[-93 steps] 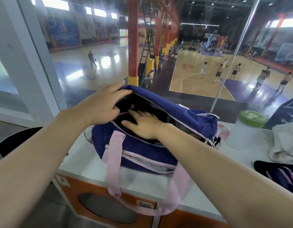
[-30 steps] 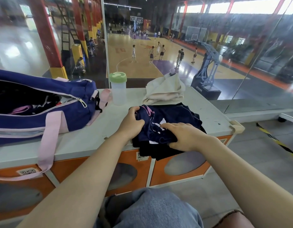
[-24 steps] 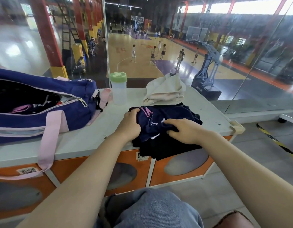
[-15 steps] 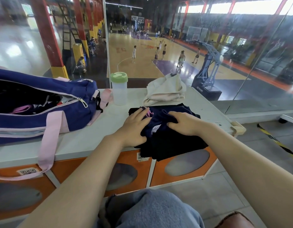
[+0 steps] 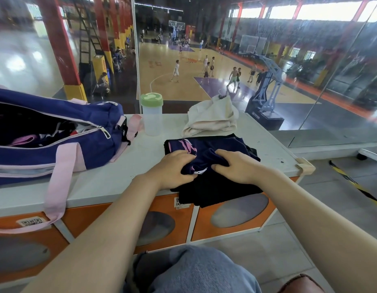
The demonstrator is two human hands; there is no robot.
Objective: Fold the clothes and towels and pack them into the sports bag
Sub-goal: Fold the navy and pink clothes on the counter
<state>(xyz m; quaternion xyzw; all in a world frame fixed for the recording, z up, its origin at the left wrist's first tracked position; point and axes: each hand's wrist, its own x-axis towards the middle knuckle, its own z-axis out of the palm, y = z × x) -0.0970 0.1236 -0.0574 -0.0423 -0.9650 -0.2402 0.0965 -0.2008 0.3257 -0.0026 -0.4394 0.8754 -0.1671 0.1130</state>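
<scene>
A navy garment with pink print [image 5: 213, 149] lies bunched on a black one [image 5: 215, 189] at the counter's front edge, the black cloth hanging over the edge. My left hand [image 5: 172, 168] and my right hand [image 5: 236, 168] both grip folds of the navy garment, fingers curled into the fabric. The navy sports bag [image 5: 56, 132] with pink straps stands open at the left, with dark and pink clothes inside. A cream towel [image 5: 210, 119] lies folded at the back of the counter.
A clear shaker bottle with a green lid [image 5: 151, 115] stands between the bag and the towel. The white counter [image 5: 124, 178] tops orange lockers and backs onto a glass wall over a basketball hall. My knee in jeans [image 5: 194, 271] is below.
I turned from the bag, where both hands were inside, to the clothes pile on the right. Over the last second both hands worked the navy garment, flattening then bunching it again.
</scene>
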